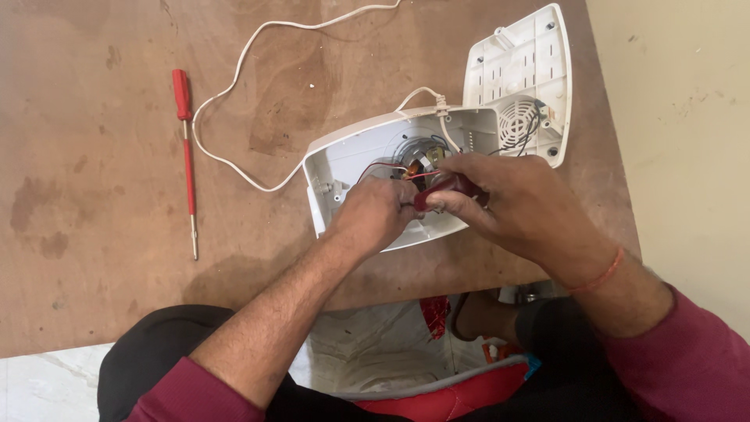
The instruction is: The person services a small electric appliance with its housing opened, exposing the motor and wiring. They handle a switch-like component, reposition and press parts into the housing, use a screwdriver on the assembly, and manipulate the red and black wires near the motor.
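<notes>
1. Hand by hand: your right hand (512, 205) is clenched around the dark red handle of a tool (447, 191), gripped close to its front end so the tip can be steered in the tight space inside the casing; the tip itself is hidden behind your fingers.
2. Your left hand (373, 215) is curled inside the open white casing (353, 160), pinching at the thin red wires (387, 166) by the tool, apparently to keep them steady. What exactly sits between those fingertips cannot be made out.
3. That casing lies open side up near the middle of the worktop (101, 156), tilted toward you so the copper-wound motor (422, 160) faces your eyes.
4. At about 1 o'clock from the casing, the removed white cover (519, 82) lies with its inner side up, just beside the casing, since short wires join the two.
5. At 9 o'clock, well apart from your hands, a red screwdriver (187, 156) lies flat, parked out of the way but within reach.
6. From the casing's top edge, the white cord (234, 78) loops off toward 11 o'clock, clear of the work.
7. Count: two hands, one casing, one cover, one motor, one cord, one spare screwdriver, one tool in hand.
</notes>
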